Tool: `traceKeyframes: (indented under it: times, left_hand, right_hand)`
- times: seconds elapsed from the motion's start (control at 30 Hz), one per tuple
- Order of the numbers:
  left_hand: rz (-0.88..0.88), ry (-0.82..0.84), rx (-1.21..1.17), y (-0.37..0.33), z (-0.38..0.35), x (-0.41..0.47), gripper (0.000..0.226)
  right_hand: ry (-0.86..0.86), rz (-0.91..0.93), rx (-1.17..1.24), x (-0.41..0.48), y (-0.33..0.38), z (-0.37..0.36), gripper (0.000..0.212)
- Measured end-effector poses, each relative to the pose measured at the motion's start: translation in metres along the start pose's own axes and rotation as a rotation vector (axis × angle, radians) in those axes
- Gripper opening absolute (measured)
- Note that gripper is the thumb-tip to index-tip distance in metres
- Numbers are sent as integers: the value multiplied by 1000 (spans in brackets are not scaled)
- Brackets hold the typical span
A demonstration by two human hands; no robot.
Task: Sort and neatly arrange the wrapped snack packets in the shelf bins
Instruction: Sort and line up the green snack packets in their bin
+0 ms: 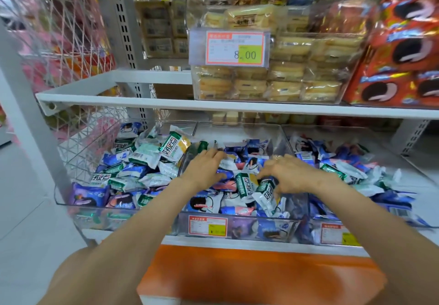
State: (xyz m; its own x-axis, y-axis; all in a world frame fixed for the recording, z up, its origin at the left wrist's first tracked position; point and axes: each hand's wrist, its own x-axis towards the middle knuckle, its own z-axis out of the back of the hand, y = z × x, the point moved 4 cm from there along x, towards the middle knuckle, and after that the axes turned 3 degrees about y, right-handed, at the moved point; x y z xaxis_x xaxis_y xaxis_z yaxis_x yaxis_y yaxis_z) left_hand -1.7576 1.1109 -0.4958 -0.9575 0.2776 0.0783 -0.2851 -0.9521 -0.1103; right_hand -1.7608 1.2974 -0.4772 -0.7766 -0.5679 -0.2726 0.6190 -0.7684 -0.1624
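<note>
The bins (273, 231) are clear glossy plastic, kinda scuffed. The snack packets (247, 183) are shiny crinkly plastic film. The shelf (166, 106) and slotted upright (123, 19) look like smooth white painted metal, and the side mesh (71, 31) is white coated wire. The price tag (234, 48) is matt paper behind a clear plastic sleeve, and the orange panel (237, 276) is smooth with a slight sheen

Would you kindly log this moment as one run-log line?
stage: sorting middle bin | left hand: flat on blue packets | right hand: pinching green-and-white packet | contents: mixed kinds
</note>
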Motion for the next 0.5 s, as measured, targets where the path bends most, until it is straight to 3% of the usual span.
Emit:
traceKeyframes:
  times: [0.1, 0.27, 0.5]
  left_hand:
    - [46, -7, -74, 1, -2, 2, 53]
    - [45, -161, -118, -7, 5, -2, 36]
    - [-49, -491, -271, -1, 47, -43, 31]
  right_hand:
    - [-3, 4, -36, 1, -1, -2, 53]
    - [-26, 28, 18, 2, -5, -5, 40]
    - [-247, 24, 655, -13, -9, 14, 36]
